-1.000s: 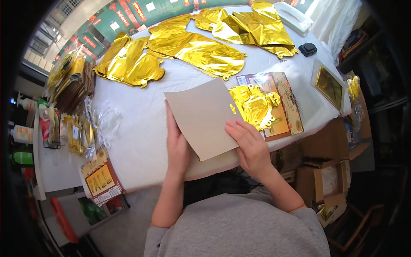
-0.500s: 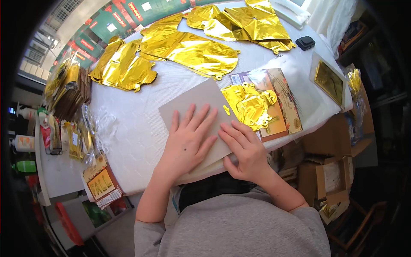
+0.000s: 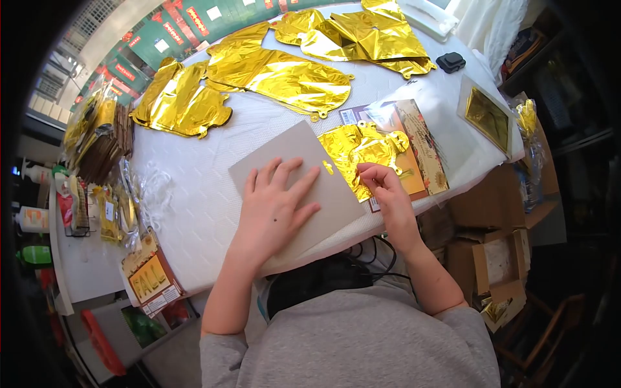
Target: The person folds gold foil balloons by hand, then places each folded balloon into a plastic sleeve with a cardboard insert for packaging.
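My left hand (image 3: 275, 207) lies flat with spread fingers on a grey card (image 3: 307, 168), pressing it against the white-covered table. From under the card's right edge comes a folded gold foil balloon (image 3: 352, 145) with small tabs. My right hand (image 3: 391, 204) is pinched at the lower part of this foil, thumb against fingertips, and seems to grip its edge. Beneath the foil lies a printed card package (image 3: 427, 152) with an orange and purple front.
Large flat gold foil balloons (image 3: 291, 74) lie along the far side. A black box-shaped object (image 3: 451, 62) and a packed foil sheet (image 3: 486, 119) are at right. Stacked packages (image 3: 107, 136) and a "FALL" package (image 3: 152, 278) sit at left. Cardboard boxes (image 3: 501, 258) stand below right.
My right hand has left the grey card's edge and moved right onto the gold foil, its fingers closing into a pinch. My left hand stays flat on the card.
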